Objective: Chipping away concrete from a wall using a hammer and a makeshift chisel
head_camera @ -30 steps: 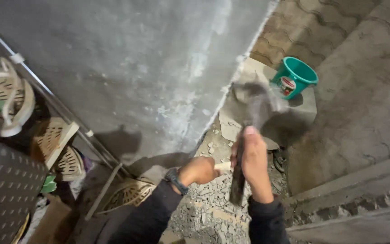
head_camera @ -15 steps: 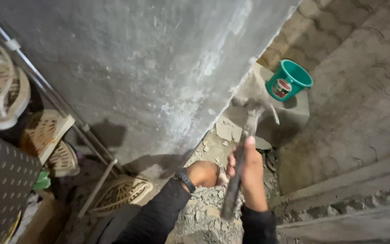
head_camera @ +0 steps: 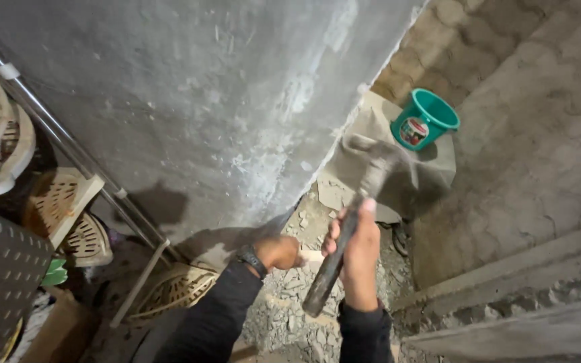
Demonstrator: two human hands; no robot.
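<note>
Claw hammer (head_camera: 361,202) grasped by right hand (head_camera: 356,259), head raised above. Chisel (head_camera: 312,256) clenched in left hand (head_camera: 278,251) beside, near rubble (head_camera: 290,296).

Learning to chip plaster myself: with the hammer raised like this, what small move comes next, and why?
Probably swing the hammer down onto the tool in the left hand: the right hand holds it raised, head blurred, above the broken rubble at the wall's foot.

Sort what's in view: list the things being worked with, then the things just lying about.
In use: hammer in right hand; chisel in left hand; concrete wall; rubble.

Lying about: teal bucket; plastic chairs; metal pole.
</note>
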